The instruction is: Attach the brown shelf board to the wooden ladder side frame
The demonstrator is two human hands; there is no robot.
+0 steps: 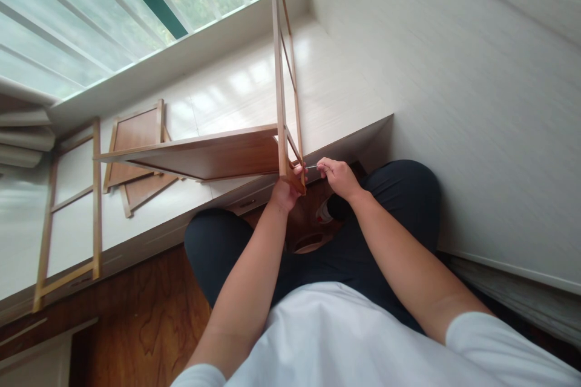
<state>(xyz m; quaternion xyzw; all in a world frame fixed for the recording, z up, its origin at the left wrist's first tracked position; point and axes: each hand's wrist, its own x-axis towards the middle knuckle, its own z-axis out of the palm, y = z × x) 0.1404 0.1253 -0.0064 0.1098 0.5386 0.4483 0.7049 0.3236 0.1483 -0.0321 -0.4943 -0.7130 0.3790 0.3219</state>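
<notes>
Upright wooden side frame (280,60): thin light-wood rails with cross slats, standing on end on the white platform (345,84) by the window, its bottom corner right in front of my knees. A brown shelf panel (204,154) with a pale edge strip juts out from the frame's lower end, level, running away from the frame toward the loose parts.

My left hand (285,190) is clenched around the bottom corner of the frame, just under where the panel meets it, thumb side against the rail. My right hand (338,176) sits just beside the frame on the far side from the panel, fingers pinched on a thin metal tool (312,166); its tip points at the frame's lower corner and seems to touch it, the contact is too small to be sure of. So the frame's corner sits between both hands, held by the left, the tool coming in from the right.

Well apart from the frame, past the panel's free end, a second ladder-like side frame (72,217) lies flat on the platform, and two more brown panels (136,151) lie stacked between it and the upright frame. My legs in dark trousers (399,205) fold beneath the frame, on a brown wood floor (145,314).
</notes>
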